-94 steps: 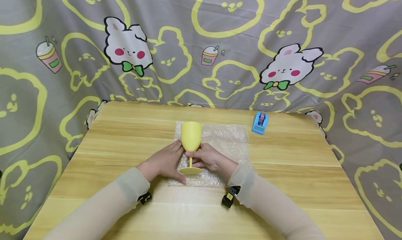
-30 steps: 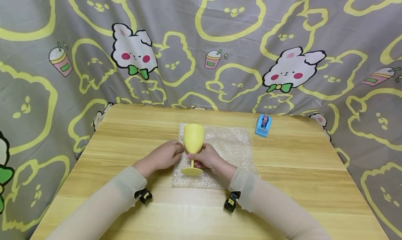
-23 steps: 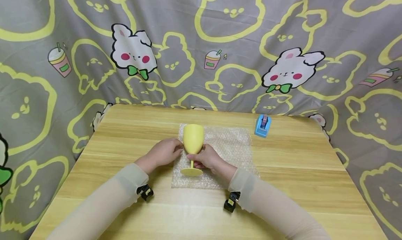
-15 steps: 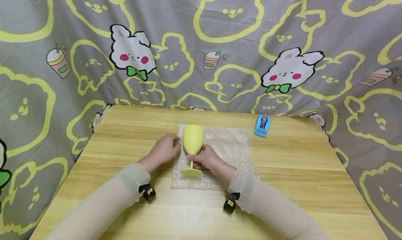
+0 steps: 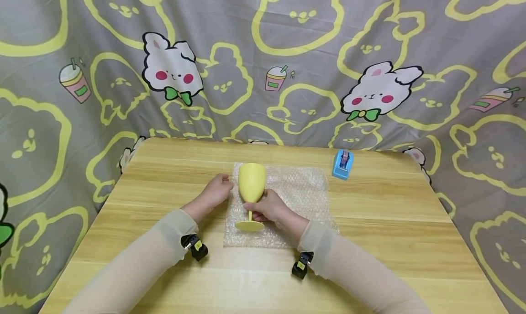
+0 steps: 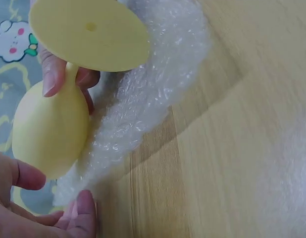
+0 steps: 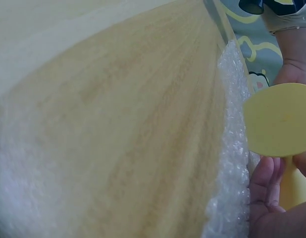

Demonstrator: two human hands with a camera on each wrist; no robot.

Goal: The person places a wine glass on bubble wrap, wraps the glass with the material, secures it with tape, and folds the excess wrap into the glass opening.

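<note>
On the table, over bubble wrap, the yellow goblet, bowl pointing away, is gripped by its stem in the right hand, just right of the half-spread, seemingly empty left hand.

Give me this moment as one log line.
right hand: holds yellow goblet by stem | left hand: at left edge of bubble wrap | tape dispenser: on table, untouched

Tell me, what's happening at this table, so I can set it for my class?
A person's right hand holds a yellow goblet by its stem, over a flat sheet of bubble wrap. The left hand is at the wrap's left edge; whether it grips the wrap is hard to tell. The goblet is unwrapped, and a blue tape dispenser sits off to the right, untouched.
</note>
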